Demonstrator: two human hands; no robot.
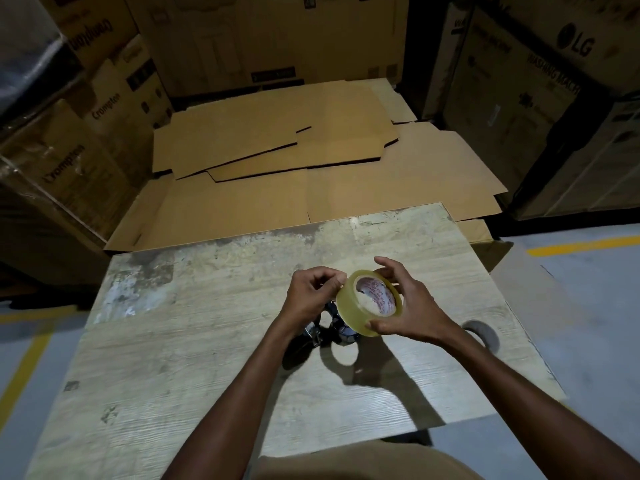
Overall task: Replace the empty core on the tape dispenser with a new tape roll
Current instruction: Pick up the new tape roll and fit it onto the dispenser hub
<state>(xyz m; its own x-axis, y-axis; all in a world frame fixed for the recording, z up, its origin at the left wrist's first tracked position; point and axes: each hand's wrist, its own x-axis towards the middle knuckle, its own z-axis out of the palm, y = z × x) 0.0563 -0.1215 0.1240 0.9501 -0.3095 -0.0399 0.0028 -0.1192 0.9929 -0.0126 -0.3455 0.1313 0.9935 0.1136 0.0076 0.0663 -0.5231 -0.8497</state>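
My right hand (405, 306) grips a full roll of clear tape (349, 308) by its rim, held above the worn tabletop (207, 358). Its printed core faces me. My left hand (311, 292) pinches at the roll's upper left edge with thumb and fingers closed. Under both hands lies the dark tape dispenser (329, 329), mostly hidden, with metal parts showing. A grey empty core (483, 332) lies flat on the table to the right of my right wrist.
Flattened cardboard sheets (294, 161) lie stacked beyond the table's far edge. Tall cartons (86, 116) stand at left and appliance boxes (519, 98) at right. The grey floor carries yellow lines (581, 245).
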